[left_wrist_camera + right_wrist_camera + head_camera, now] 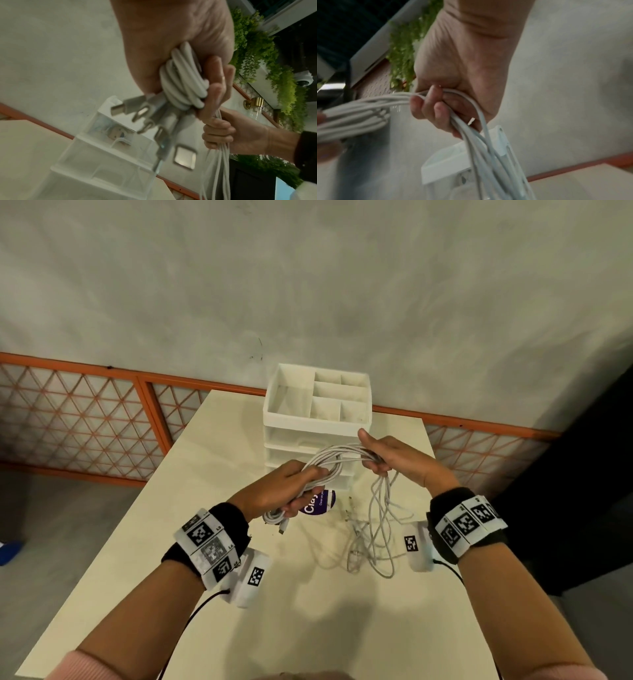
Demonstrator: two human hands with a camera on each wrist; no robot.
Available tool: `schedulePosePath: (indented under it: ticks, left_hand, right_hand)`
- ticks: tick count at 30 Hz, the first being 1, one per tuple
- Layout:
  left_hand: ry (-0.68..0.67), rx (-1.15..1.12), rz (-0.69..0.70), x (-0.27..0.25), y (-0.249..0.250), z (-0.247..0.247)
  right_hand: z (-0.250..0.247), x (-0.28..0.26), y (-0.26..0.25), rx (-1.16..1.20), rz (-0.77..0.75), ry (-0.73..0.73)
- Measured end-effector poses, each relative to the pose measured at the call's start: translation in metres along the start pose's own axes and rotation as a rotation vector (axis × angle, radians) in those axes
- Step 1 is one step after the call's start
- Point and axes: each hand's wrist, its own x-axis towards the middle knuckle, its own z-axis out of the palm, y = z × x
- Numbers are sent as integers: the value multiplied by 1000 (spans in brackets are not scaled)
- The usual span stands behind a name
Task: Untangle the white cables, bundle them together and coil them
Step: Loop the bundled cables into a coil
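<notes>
The bundle of thin white cables [337, 455] hangs in the middle of the head view, held above the pale cream counter [308, 611] between both hands. The left hand [284, 491], at centre left, has its fingers [217, 86] curled tight round a coiled section, with several metal-tipped plugs [144, 112] sticking out below the fist in the left wrist view. The right hand [394, 457], at centre right, has its fingers [426, 106] wrapped round the strands. From it the loose ends droop in long loops to the counter, lower right of centre. Behind the hands stands a white plastic drawer organiser with open top compartments [317, 402]. A round purple label with white lettering [320, 503] lies on the counter just under the left hand.
</notes>
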Motion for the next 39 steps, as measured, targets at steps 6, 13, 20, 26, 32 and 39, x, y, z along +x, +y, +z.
schedulePosePath:
  ticks: [6, 13, 20, 26, 32, 39]
  left_hand:
    - [3, 77, -26, 2, -7, 1]
    - [90, -11, 54, 5, -3, 9]
    - [133, -135, 280, 16, 1, 35]
    - [259, -194, 321, 24, -5, 44]
    - [313, -204, 290, 24, -3, 37]
    - [272, -148, 319, 24, 0, 40]
  right_hand:
    - [2, 2, -5, 295, -77, 103]
    - [20, 8, -14, 603, -13, 169]
    - [55, 14, -18, 686, -22, 352]
    - [55, 12, -25, 737, 61, 404]
    - [49, 13, -17, 741, 110, 508]
    - [55, 23, -14, 748, 143, 335]
